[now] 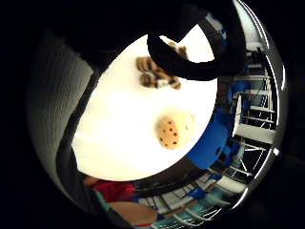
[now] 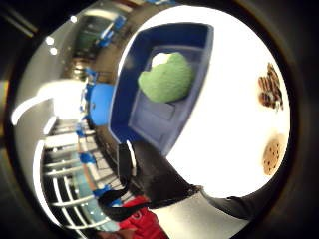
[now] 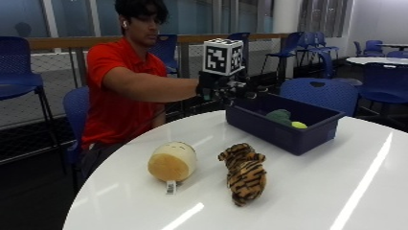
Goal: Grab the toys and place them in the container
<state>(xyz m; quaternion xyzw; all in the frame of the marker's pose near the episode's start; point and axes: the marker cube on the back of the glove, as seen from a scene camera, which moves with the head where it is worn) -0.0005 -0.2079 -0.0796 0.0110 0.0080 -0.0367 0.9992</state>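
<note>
My gloved right hand (image 3: pixel 224 89) hovers above the near corner of the dark blue container (image 3: pixel 280 133), its fingers loosely curled and holding nothing. In the container (image 2: pixel 149 119) lies a green plush toy (image 3: pixel 279 115), and it shows close under the palm in the thumb side view (image 2: pixel 167 78). A round cookie plush (image 3: pixel 172 162) and a striped tiger plush (image 3: pixel 244 172) lie side by side on the white table (image 3: pixel 319 191), nearer the front edge. The palm views show both as well: cookie plush (image 1: pixel 174 131), tiger plush (image 1: pixel 155 76).
The round table's edge curves along the left and front. A person in a red shirt sits behind it on a blue chair (image 3: pixel 75 112). Another blue chair (image 3: pixel 319 93) stands just behind the container. More chairs and a second table (image 3: pixel 379 61) stand further back.
</note>
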